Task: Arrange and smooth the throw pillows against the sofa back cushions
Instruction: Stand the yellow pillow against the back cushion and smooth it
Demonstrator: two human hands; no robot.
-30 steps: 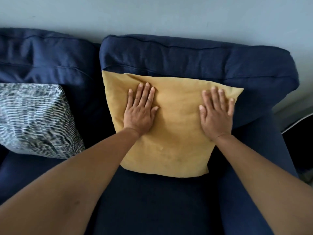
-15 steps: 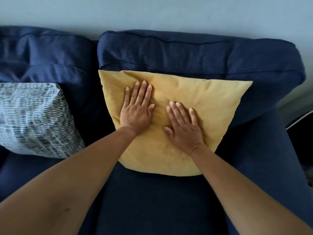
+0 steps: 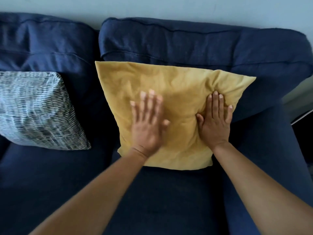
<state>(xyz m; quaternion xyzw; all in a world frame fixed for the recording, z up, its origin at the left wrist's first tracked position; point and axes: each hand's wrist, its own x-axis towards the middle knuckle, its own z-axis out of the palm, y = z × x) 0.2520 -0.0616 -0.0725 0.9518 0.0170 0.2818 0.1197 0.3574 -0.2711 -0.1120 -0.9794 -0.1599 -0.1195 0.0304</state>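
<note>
A mustard-yellow throw pillow [image 3: 171, 92] leans against the right navy back cushion [image 3: 194, 43] of the sofa. My left hand [image 3: 147, 122] lies flat and blurred on the pillow's lower left part, fingers spread. My right hand [image 3: 215, 119] presses flat into the pillow's right side, and the fabric dents and creases around its fingertips. Neither hand grips anything. A grey and white patterned pillow [image 3: 37, 111] rests against the left back cushion [image 3: 44, 46], apart from both hands.
The navy seat cushion [image 3: 160, 192] stretches below the pillows. The sofa's right armrest [image 3: 271, 150] rises beside my right forearm. A pale wall [image 3: 152, 7] runs behind the sofa. A strip of floor and a dark object show at the far right edge.
My left hand has slid down the yellow pillow from its upper left. My right hand has moved from the pillow's middle out to its right side and presses in.
</note>
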